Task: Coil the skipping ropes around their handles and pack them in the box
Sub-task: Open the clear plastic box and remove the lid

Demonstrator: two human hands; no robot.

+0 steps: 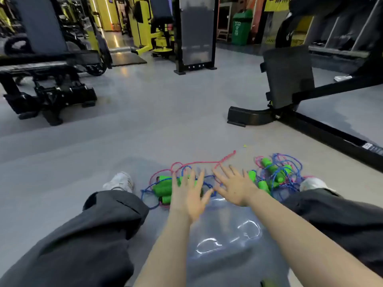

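Two tangles of skipping ropes with green handles lie on the grey floor between my spread legs. The left tangle (pixel 163 188) has blue and pink cords, and one pink rope (pixel 209 162) trails off to the right. The right tangle (pixel 275 175) sits by my right shoe. A clear plastic box (pixel 230 230) lies flat on the floor under my forearms. My left hand (pixel 187 193) hovers over the left tangle with its fingers spread and straight, holding nothing. My right hand (pixel 235 186) is stretched out between the two tangles, fingers straight and empty.
My legs in dark trousers and white shoes (pixel 120 181) flank the ropes. A black machine base (pixel 290 112) stands to the front right, a black bench frame (pixel 47 92) to the front left. Open grey floor stretches ahead.
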